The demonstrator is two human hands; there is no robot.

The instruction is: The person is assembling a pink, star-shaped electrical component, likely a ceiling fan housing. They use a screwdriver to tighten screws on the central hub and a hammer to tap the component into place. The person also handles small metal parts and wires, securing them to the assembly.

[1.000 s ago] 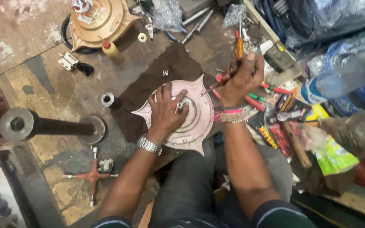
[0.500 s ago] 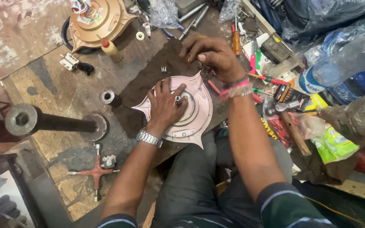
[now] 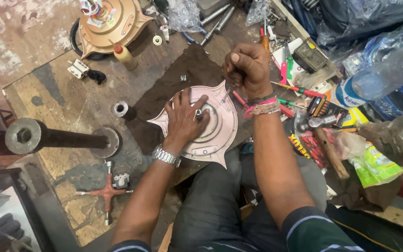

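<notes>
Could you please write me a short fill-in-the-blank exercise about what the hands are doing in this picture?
1. The left hand presses flat on the pink ____-shaped metal cover.
2. The right hand grips a thin tool whose tip meets the cover's ____.
3. A metal watch sits on the ____ wrist.

Missing words: star; rim; left

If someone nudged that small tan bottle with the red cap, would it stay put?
Probably not. The tan bottle stands upright and looks tall for its narrow base, so it would likely tip. It looks like light plastic, and its round body could then roll across the worn workbench.
</notes>
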